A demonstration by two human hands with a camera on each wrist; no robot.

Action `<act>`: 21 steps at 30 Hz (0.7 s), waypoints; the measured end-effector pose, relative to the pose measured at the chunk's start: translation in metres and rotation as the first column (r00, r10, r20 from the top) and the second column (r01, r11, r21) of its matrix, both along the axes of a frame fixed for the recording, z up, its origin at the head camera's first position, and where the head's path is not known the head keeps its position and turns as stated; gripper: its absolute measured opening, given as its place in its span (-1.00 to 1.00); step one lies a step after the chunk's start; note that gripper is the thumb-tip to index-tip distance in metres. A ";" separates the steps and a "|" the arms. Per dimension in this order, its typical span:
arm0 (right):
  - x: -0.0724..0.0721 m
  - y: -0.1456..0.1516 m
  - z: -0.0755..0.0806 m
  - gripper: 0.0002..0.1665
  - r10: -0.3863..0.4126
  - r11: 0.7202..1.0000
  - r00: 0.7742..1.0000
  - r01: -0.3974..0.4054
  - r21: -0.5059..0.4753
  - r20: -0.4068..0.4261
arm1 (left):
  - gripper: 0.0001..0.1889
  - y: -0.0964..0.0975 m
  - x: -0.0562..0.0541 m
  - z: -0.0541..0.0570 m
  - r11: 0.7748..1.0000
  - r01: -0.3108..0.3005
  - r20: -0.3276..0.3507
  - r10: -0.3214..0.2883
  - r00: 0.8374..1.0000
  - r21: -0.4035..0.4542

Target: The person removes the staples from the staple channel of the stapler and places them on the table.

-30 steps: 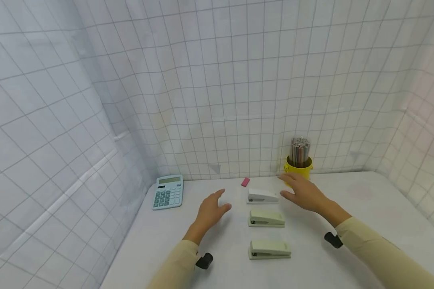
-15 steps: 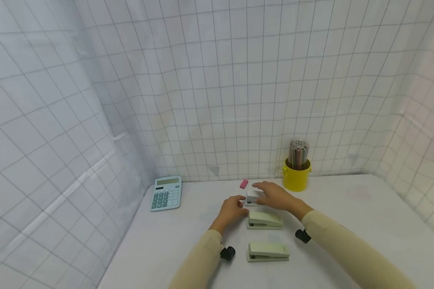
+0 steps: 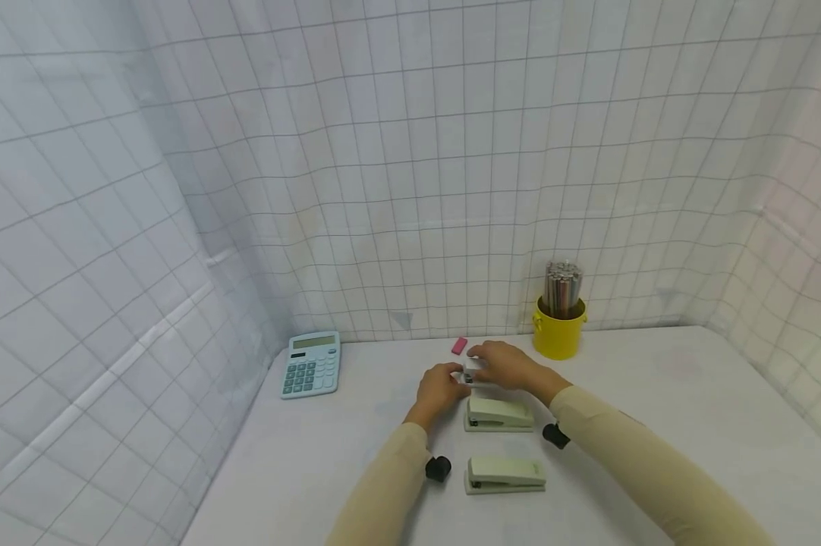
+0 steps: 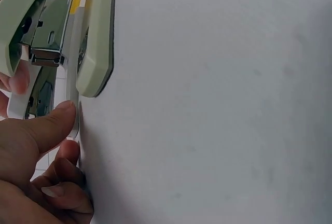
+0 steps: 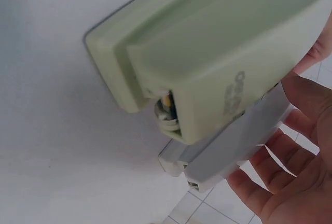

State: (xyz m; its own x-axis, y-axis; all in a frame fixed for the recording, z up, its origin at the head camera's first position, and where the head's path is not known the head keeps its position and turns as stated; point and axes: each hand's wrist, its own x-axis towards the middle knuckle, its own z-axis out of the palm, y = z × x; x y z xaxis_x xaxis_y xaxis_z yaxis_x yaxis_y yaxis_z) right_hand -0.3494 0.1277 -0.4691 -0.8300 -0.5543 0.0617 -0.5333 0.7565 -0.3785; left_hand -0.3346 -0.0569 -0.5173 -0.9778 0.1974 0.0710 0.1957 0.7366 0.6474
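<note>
A white stapler [image 3: 470, 372] lies on the table at the back of a column of staplers, mostly covered by the hands in the head view. My left hand [image 3: 440, 388] holds its left end, with the thumb [image 4: 59, 120] against the base. From the right, my right hand [image 3: 506, 366] grips the same stapler across its top, fingers on the far side. In the right wrist view the white stapler [image 5: 228, 149] shows behind a pale green one. That middle green stapler [image 3: 499, 414] sits just nearer than both hands. A second green stapler [image 3: 505, 475] lies closest to me.
A pink eraser [image 3: 459, 346] lies just behind the white stapler. The yellow bucket [image 3: 557, 337] with a bundle of pencils [image 3: 563, 288] stands at the back right. At the back left is a light blue calculator [image 3: 311, 365]. Gridded white cloth [image 3: 410, 167] hangs behind the table.
Both hands have come inward from either side to the white stapler and taken hold of it. The two green staplers stay in place; the view shifts slightly.
</note>
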 end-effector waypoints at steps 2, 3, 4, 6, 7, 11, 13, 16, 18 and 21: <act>-0.002 -0.003 -0.001 -0.51 -0.004 1.000 1.000 0.004 0.010 0.009 | -0.58 0.000 -0.001 0.000 1.000 -0.004 -0.010 0.004 1.000 -0.010; -0.003 -0.005 -0.001 -0.51 -0.003 1.000 1.000 0.003 0.013 0.012 | -0.58 0.001 -0.001 0.001 1.000 -0.006 -0.014 0.006 1.000 -0.016; -0.003 -0.006 -0.001 -0.50 -0.004 1.000 1.000 0.004 0.015 0.015 | -0.59 0.001 -0.002 0.001 1.000 -0.008 -0.016 0.008 1.000 -0.021; -0.004 -0.007 -0.001 -0.49 0.000 1.000 1.000 0.000 0.017 0.014 | -0.62 0.002 -0.003 0.000 1.000 -0.016 -0.018 0.015 1.000 -0.027; -0.004 -0.008 0.000 -0.49 -0.001 1.000 1.000 0.000 0.015 0.015 | -0.63 0.002 -0.003 0.001 0.999 -0.019 -0.021 0.019 1.000 -0.032; -0.004 -0.009 0.002 -0.54 0.008 1.000 1.000 -0.008 0.016 0.014 | -0.65 0.001 -0.003 0.000 0.998 -0.042 -0.027 0.041 0.999 -0.045; -0.004 -0.009 0.004 -0.56 0.004 1.000 1.000 -0.004 0.000 0.019 | -0.66 0.002 -0.003 0.000 0.997 -0.056 -0.037 0.054 0.998 -0.051; -0.002 -0.004 0.008 -0.55 0.009 0.999 1.000 -0.009 -0.039 0.014 | -0.66 0.003 -0.003 -0.001 0.996 -0.075 -0.042 0.073 0.996 -0.055; -0.001 0.001 0.011 -0.54 0.008 0.997 1.000 -0.007 -0.083 0.017 | -0.66 0.004 -0.003 -0.003 0.995 -0.080 -0.043 0.077 0.996 -0.059; 0.001 0.011 0.014 -0.53 -0.005 0.989 1.000 0.009 -0.147 0.030 | -0.67 0.007 -0.003 -0.005 0.994 -0.090 -0.026 0.088 0.996 -0.066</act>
